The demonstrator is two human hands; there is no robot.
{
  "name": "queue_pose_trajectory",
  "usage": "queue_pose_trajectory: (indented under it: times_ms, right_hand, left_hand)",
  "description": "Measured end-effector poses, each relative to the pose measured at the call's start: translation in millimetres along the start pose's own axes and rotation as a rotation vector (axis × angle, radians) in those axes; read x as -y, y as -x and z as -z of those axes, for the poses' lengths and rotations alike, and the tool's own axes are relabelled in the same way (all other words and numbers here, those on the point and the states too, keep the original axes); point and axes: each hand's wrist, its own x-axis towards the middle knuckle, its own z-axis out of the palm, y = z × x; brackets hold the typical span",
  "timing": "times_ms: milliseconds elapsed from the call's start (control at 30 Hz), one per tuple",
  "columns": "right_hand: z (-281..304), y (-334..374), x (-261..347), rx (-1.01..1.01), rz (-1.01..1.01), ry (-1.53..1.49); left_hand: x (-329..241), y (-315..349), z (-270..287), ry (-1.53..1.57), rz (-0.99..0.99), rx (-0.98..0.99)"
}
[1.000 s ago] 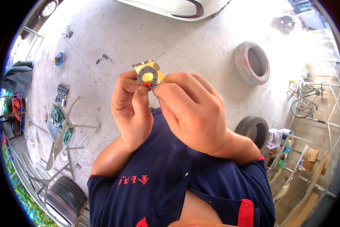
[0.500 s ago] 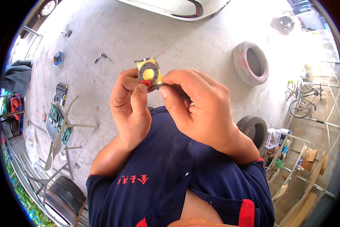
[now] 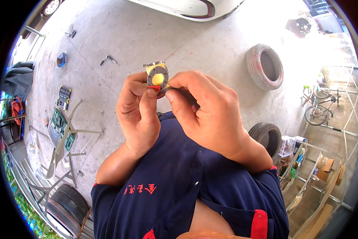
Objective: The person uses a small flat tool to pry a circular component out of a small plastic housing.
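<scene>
In front of my chest I hold a small yellow part [image 3: 158, 79] with a dark grey ring on its face, a metal edge along its top and a red piece at its lower side. My left hand [image 3: 138, 113] grips it from the left, thumb near the red piece. My right hand [image 3: 211, 113] is closed at its lower right edge, thumb and forefinger pinching there. The curled fingers hide the part's underside, and its exact kind is unclear.
Tyres [image 3: 254, 71] lie on the concrete floor at right. To the left stand a chair [image 3: 60, 153] bearing a green tool case [image 3: 57, 124], a black tool case [image 3: 63, 98], a blue box [image 3: 61, 59] and a black-handled tool [image 3: 108, 59]. A white car [image 3: 175, 7] is ahead.
The yellow part has shifted very slightly right and turned a little in my fingers. My right fingertips have moved slightly left. Both hands keep their grip.
</scene>
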Motion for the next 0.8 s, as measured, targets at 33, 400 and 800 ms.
queue_pose_trajectory:
  times_ms: [33,400,800]
  right_hand:
    - [-0.4,-0.3,0.0,0.001,-0.01,-0.013]
    - [-0.3,-1.6,-2.3,-0.012,-0.009,-0.001]
    - [-2.2,-3.6,-4.8,0.0,-0.023,-0.005]
  left_hand:
    - [-0.3,-0.4,-0.6,-0.008,0.001,0.003]
    - [2.4,-1.9,-1.3,0.01,-0.004,-0.005]
    - [1.5,-3.6,-2.1,-0.035,-0.02,-0.013]
